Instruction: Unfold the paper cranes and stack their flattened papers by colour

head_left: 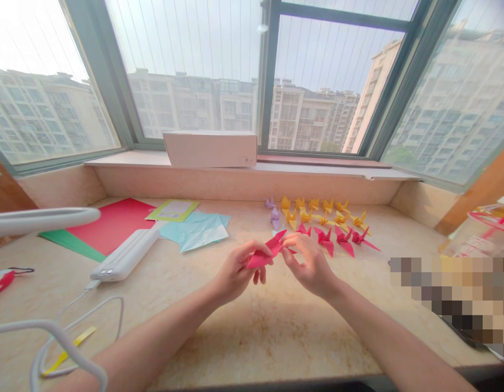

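Note:
Between my hands, above the counter, is a partly folded red origami crane (pixel 263 255). My left hand (pixel 243 267) pinches its near left part between thumb and fingers. At its right end, the thumb and fingers of my right hand (pixel 307 261) close on a narrow point of the red paper. Just beyond my right hand stands a row of finished red paper cranes (pixel 344 239). Behind these are yellow paper cranes (pixel 313 204) in two rows, with purple cranes (pixel 275 219) at their left end.
Light blue paper (pixel 198 231), a yellow-green packet (pixel 173 210) and red sheets (pixel 113 226) lie at the left. A white power bank (pixel 127 256) trails a cable. A white box (pixel 211 149) sits on the sill. At right stands a plastic cup (pixel 483 231), near a pixelated area.

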Available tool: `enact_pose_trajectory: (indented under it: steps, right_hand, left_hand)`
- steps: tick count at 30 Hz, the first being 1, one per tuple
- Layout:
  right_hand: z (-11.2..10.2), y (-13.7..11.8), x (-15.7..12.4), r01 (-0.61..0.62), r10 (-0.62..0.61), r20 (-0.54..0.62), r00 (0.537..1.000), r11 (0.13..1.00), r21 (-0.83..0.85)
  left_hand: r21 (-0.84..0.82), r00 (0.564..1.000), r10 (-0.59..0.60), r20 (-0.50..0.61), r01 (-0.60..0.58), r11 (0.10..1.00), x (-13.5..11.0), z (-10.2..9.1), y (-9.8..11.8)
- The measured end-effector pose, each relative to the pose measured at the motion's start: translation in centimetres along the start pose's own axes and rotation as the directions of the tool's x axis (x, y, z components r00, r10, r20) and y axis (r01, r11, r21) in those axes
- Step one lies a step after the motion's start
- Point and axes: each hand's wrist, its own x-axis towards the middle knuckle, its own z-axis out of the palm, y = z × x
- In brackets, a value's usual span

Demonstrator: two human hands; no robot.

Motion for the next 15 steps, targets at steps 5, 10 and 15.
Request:
enact_pose_trajectory:
  steps: [5,10,15]
  right_hand:
    - [-0.2,0.0,0.0,-0.054,0.055,-0.030,0.998,0.998,0.017]
    - [-0.4,-0.3,0.0,-0.090,0.092,-0.030,0.995,0.993,0.077]
    - [-0.4,-0.4,0.1,-0.250,0.237,0.081,0.968,0.933,0.258]
  left_hand:
    - [-0.008,0.997,0.061,0.053,-0.061,0.998,-0.2,-0.2,0.9]
    - [0.063,0.998,-0.004,-0.058,0.008,0.998,-0.1,-0.2,0.8]
    - [0.043,0.983,-0.030,-0.180,0.038,0.998,0.6,0.0,-0.3]
